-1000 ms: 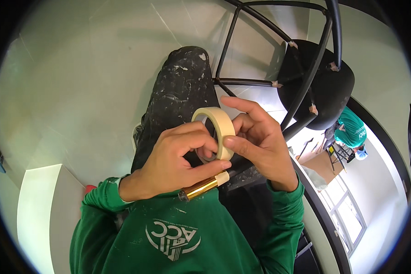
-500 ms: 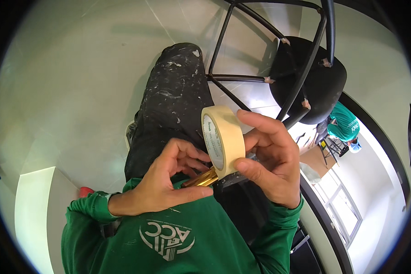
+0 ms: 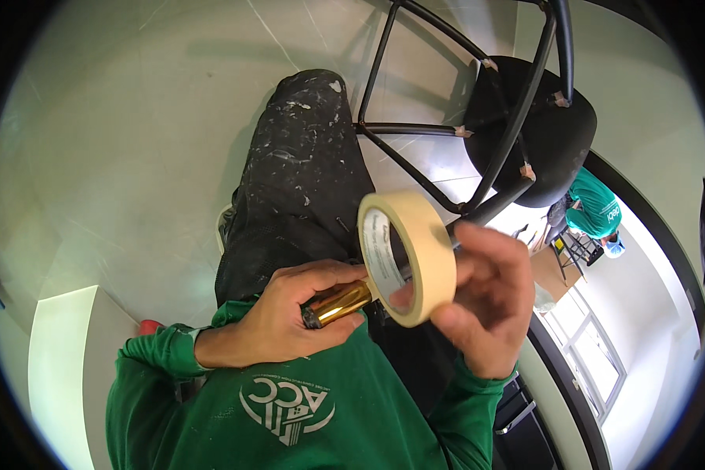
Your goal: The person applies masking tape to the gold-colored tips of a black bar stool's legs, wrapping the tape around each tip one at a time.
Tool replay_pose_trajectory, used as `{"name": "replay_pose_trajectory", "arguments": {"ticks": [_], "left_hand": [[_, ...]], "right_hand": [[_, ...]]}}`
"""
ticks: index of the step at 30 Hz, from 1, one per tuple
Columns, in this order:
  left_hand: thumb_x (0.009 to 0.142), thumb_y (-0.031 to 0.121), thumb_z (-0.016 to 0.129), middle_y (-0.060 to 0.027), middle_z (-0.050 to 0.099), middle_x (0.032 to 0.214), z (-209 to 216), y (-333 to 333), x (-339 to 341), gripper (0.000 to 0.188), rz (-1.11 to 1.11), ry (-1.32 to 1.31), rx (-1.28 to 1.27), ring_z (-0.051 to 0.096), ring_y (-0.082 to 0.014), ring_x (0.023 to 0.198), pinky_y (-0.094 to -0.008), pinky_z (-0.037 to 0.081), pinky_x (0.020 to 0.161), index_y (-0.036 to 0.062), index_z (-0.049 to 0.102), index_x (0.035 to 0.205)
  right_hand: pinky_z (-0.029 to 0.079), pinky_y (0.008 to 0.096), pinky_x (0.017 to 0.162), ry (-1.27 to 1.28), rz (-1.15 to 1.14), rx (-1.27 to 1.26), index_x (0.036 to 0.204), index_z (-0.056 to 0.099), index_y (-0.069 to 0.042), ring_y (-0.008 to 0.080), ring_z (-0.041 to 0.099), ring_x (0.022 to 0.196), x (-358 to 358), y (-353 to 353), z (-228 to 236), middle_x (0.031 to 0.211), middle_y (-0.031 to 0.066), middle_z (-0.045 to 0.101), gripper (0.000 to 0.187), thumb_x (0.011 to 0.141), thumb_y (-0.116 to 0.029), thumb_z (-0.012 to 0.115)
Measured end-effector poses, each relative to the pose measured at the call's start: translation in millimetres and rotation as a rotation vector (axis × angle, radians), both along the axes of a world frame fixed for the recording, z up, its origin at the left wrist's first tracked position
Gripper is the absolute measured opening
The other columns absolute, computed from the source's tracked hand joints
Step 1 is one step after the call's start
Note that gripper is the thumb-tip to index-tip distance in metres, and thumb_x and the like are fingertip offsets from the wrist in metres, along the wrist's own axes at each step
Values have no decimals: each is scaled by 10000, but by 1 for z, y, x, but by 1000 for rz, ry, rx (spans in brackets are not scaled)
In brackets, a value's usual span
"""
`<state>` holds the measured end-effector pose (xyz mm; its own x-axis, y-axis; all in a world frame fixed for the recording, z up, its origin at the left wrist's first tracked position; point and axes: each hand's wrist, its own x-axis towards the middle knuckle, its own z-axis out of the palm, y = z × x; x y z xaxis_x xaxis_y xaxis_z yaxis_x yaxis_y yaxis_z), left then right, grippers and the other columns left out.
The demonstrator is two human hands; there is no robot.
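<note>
My right hand [image 3: 489, 301] holds a roll of cream masking tape [image 3: 415, 251] upright, with fingers through its core and the thumb on its outer face. Just left of it, my left hand [image 3: 286, 317] is closed around a short shiny gold cylinder [image 3: 338, 304], whose end points into the roll's lower edge. Both hands sit in front of my green sweatshirt [image 3: 290, 407], above my paint-spattered black trouser leg [image 3: 298, 180]. What the gold cylinder is cannot be made out.
A black metal-framed chair [image 3: 536, 133] stands on the pale floor [image 3: 117, 117] at upper right, close to my knee. Another person in a green top [image 3: 595, 207] is farther off at right. A white panel [image 3: 55, 352] lies at lower left; a dark window frame [image 3: 580, 368] runs along lower right.
My left hand has come off the tape roll and closed on the gold cylinder. My right hand has lifted and turned the roll so that its open core faces left.
</note>
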<state>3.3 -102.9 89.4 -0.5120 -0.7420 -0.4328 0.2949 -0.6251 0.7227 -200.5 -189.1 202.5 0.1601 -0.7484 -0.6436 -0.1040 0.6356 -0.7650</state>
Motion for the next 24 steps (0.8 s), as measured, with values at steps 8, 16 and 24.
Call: {"name": "replay_pose_trajectory", "arguments": {"ticks": [8,16,24], "left_hand": [[847,-19,767,-155,686,1228,-7,2,-4,635,-23,34,-71,720,-221,1060,-354,576,927,-14,565,1449],[822,-2,790,-148,641,1216,-13,8,-12,706,97,162,31,673,-209,1082,-369,541,988,-3,485,1458],[806,2,792,-169,591,1233,-15,-6,-6,667,-16,70,-143,661,-232,1054,-367,549,946,-9,515,1413]], "right_hand": [[592,435,833,5,-110,-233,1402,410,72,315,789,879,-18,62,26,938,254,770,700,841,30,827],[582,407,654,-120,-216,-390,1370,436,26,344,784,770,-26,85,18,857,218,751,663,841,-11,832],[602,394,495,-151,47,-403,1388,416,-6,315,699,563,-44,73,17,807,202,729,673,841,-41,805]]}}
